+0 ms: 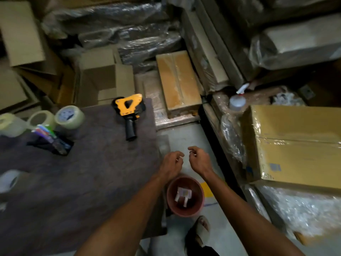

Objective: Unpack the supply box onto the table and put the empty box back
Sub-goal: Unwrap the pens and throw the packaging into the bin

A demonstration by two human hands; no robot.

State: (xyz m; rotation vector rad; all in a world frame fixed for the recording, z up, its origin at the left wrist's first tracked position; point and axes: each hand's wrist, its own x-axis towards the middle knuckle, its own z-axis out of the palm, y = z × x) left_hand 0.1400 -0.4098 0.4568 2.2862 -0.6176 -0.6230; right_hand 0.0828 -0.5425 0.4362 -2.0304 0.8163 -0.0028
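Both hands are held out over the grey floor just past the right edge of the dark felt-covered table (77,182), above the reddish-brown round plastic bin (185,196), so the next reach is best judged as a two-handed grasp of an open brown cardboard box (103,78) beyond the table's far edge, though which box is the supply box cannot be told. The left hand (172,163) and the right hand (198,159) are seen loosely curled, fingertips nearly meeting; something small and pale may be pinched, but blur prevents certainty. The yellow-and-black tape dispenser (129,109) is lying at the far right corner.
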